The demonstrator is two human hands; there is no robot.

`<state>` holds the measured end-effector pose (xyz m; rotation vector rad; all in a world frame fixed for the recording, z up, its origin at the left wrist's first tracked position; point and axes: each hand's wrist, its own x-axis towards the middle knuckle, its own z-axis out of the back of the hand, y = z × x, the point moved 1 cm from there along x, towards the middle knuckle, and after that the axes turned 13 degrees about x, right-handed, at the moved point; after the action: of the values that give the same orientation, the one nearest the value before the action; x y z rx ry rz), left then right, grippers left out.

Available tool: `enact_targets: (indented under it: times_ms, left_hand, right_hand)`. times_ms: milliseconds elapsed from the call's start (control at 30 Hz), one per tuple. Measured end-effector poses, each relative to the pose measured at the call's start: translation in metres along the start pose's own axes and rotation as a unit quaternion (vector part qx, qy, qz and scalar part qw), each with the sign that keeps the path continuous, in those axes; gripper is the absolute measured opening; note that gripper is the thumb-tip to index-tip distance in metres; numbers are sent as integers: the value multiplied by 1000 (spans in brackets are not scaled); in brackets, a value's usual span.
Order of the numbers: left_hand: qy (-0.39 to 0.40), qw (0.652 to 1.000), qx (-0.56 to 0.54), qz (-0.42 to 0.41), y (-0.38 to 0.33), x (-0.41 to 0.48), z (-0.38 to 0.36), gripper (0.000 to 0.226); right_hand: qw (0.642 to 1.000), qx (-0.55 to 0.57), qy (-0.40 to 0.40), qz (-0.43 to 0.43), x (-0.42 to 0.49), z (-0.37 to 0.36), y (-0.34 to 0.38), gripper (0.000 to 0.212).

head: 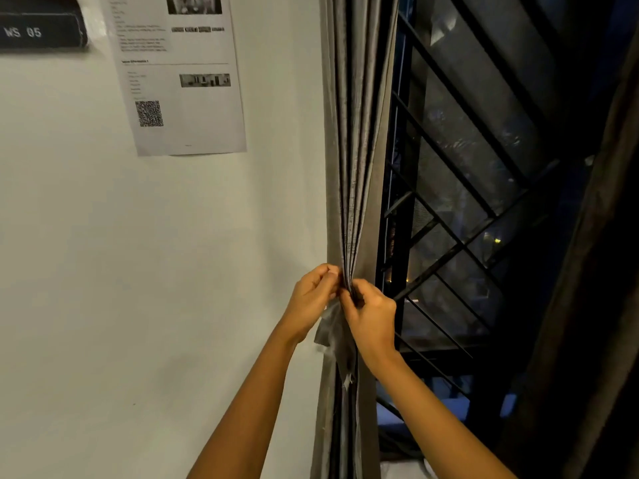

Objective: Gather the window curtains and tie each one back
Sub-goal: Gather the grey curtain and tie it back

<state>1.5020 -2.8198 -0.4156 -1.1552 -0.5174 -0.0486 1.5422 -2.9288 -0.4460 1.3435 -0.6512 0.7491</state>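
both hands (313,299) pinch tie strip (330,328) round gathered curtain (358,150).

White wall (103,271), printed sheet with QR code (179,81), dark "WS 05" sign (38,29), black diagonal window grille (449,219), night outside

Bare left hand (313,299), bare right hand (371,318) — slender forearms, uncovered as far as they show

matt grey cloth curtain (356,133), black metal grille (449,209)
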Motion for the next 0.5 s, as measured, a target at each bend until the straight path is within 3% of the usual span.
enact_targets:
  times_ms: [200, 367, 500]
  left_hand:
    - [-26, 999, 28, -33, 16, 7, 4, 9]
    - [-41, 998, 47, -18, 21, 15, -3, 13]
    - [-54, 998, 28, 6, 25, 16, -9, 25]
  right_hand:
    - [998, 25, 45, -29, 10, 8, -1, 8]
    - [996, 38, 53, -62, 19, 11, -11, 5]
    - [992, 34, 34, -118, 26, 6, -20, 22]
